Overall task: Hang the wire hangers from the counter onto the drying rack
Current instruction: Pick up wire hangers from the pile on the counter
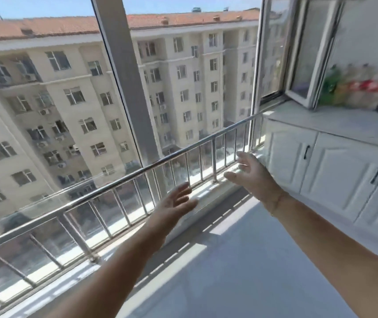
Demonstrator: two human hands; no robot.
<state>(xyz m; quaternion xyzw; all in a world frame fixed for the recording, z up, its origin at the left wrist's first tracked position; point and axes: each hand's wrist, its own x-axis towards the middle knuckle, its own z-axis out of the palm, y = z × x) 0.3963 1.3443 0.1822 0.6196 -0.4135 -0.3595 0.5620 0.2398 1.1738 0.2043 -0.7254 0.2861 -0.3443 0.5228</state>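
Note:
My left hand (176, 204) reaches forward over the balcony floor, fingers spread, holding nothing. Further ahead and to the right, my right hand (250, 172) is also open and empty, close to the white cabinet. The pale counter (334, 121) runs along the right side on top of the cabinets. No wire hanger shows on the visible part of the counter, and no drying rack is in view. The picture is blurred, most of all at the right.
A steel railing (137, 172) stands in front of the large window on the left. White cabinet doors (334, 173) with dark handles line the right. Blurred colourful bottles (364, 90) stand on the counter's far end beside an open window sash (302, 65). The grey floor (240, 267) lies below.

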